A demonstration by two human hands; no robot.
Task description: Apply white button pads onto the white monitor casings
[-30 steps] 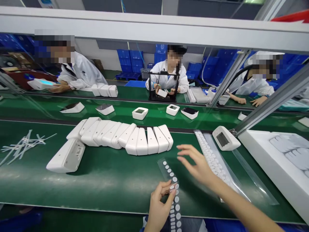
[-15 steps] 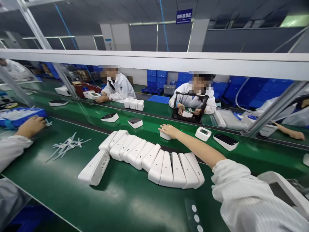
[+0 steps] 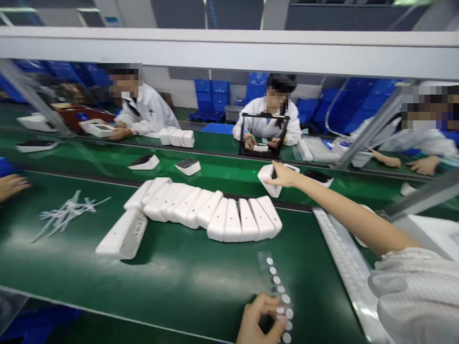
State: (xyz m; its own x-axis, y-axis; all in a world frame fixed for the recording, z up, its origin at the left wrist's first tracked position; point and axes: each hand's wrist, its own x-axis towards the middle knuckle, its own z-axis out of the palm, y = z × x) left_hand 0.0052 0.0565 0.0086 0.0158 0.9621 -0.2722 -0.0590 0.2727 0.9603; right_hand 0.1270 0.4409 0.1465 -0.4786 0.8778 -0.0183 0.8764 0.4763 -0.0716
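Observation:
My right hand (image 3: 283, 175) reaches over the green conveyor belt, its thumb and fingers gripping a tilted white wedge-shaped device (image 3: 267, 177). At the bottom, my left hand (image 3: 260, 317) pinches at a clear strip of round white stickers (image 3: 280, 289) lying on the green table; a small white piece shows at the fingertips, and whether it is off the strip I cannot tell. Between the hands and to the left, a curved row of white wedge-shaped devices (image 3: 186, 206) stands on the table. One separate white device (image 3: 122, 234) lies at the row's left end.
White plastic strips (image 3: 68, 212) lie in a pile near a co-worker's hand (image 3: 12, 186). More dark-screened devices (image 3: 188, 166) sit on the belt. A long tray of white pieces (image 3: 340, 267) lies at right. Co-workers sit across the belt, below a white overhead beam (image 3: 215, 45).
My view has tilted down and shifted right. My right hand has tipped up the device it was resting on. My left hand has come into view at the sticker strip.

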